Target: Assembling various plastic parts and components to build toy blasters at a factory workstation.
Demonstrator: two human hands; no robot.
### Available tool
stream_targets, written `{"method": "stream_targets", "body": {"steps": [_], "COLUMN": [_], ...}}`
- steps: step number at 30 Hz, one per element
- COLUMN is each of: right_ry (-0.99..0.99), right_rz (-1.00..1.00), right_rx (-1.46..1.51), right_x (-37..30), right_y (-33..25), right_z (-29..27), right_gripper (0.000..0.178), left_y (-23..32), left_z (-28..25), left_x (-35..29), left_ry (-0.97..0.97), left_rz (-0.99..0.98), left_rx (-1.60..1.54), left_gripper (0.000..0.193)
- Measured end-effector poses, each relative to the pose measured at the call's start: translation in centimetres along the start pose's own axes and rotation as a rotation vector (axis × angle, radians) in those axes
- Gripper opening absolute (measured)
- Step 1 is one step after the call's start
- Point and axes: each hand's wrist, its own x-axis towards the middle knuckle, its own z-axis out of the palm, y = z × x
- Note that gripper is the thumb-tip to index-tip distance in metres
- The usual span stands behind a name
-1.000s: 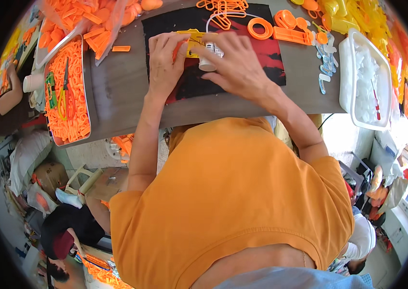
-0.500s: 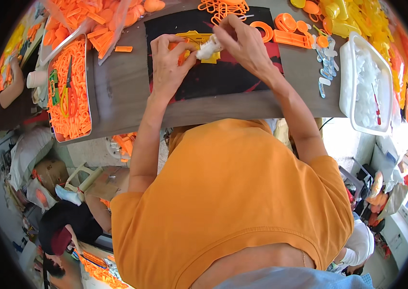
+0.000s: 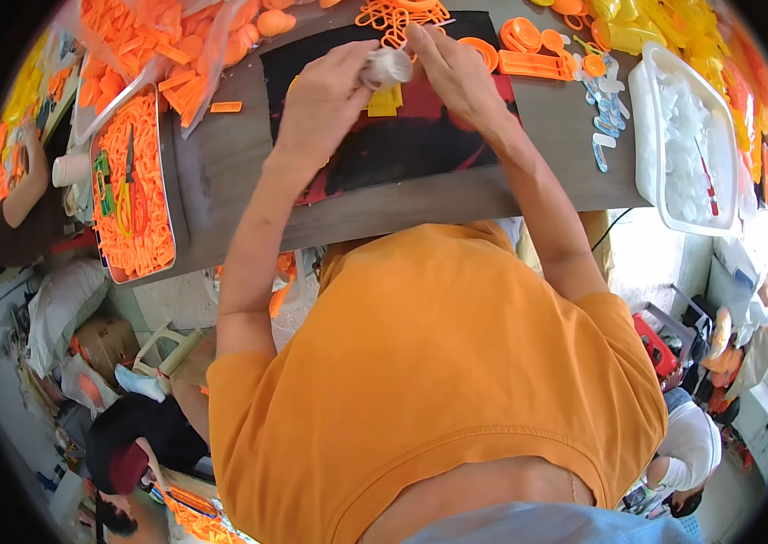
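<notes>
My left hand (image 3: pixel 325 100) is closed, its fingertips around a small whitish, rounded piece (image 3: pixel 388 68) smeared by motion. Beneath that piece, a yellow plastic part (image 3: pixel 385 102) lies on the black mat with red patches (image 3: pixel 429 136); my left hand covers some of it. Just right of the whitish piece, my right hand (image 3: pixel 464 82) has its fingers stretched out, with nothing visible in them. Its fingertips are close to a bunch of orange plastic loops (image 3: pixel 393 20) at the mat's far edge.
Orange round and long parts (image 3: pixel 534 63) and small blue-and-clear pieces (image 3: pixel 603 109) lie to the right. A white tub (image 3: pixel 640 136) holds clear pieces and a red-handled screwdriver (image 3: pixel 711 195). At left stands a tray (image 3: pixel 172 227) of orange parts with scissors (image 3: pixel 130 186). Other people sit nearby.
My right hand has come away from the whitish piece, which now rests in my left hand alone. My left hand has turned over and moved up slightly. The view has shifted a little.
</notes>
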Motion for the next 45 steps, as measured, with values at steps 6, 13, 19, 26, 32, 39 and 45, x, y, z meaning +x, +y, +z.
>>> {"method": "stream_targets", "body": {"steps": [6,13,19,26,32,39,45], "right_ry": [0.291,0.202,-0.184,0.585,0.397,0.393,0.382], "right_rz": [-0.808,-0.909,-0.731,-0.298,-0.188,-0.210,-0.414], "right_rx": [-0.564,-0.674,-0.319,-0.256,-0.155,0.114,-0.231], "right_x": [1.0,-2.6,-8.6,-0.4,0.2,0.4,-1.6], "right_y": [2.8,0.9,-0.3,1.5,2.0,2.0,1.9], "right_z": [-0.4,-1.8,2.0,7.3,8.0,8.2,7.8], "right_gripper": [0.030,0.026,0.006,0.016,0.020,0.017,0.019], "left_y": [-3.1,-2.5,-2.9,-2.4,-3.7,-4.2,-3.9], "left_z": [-0.2,1.3,2.8,3.0,2.0,2.7,2.7], "left_x": [-1.8,-1.9,-1.8,-1.2,-1.3,-1.7,-1.4], "left_ry": [-0.042,0.134,0.307,0.290,0.187,0.253,0.258], "left_rz": [-0.014,-0.012,-0.038,-0.253,-0.111,-0.096,-0.037], "left_rx": [-0.219,-0.152,-0.063,-0.343,-0.209,-0.178,-0.177], "left_gripper": [0.047,0.045,0.044,0.047,0.048,0.045,0.042]}}
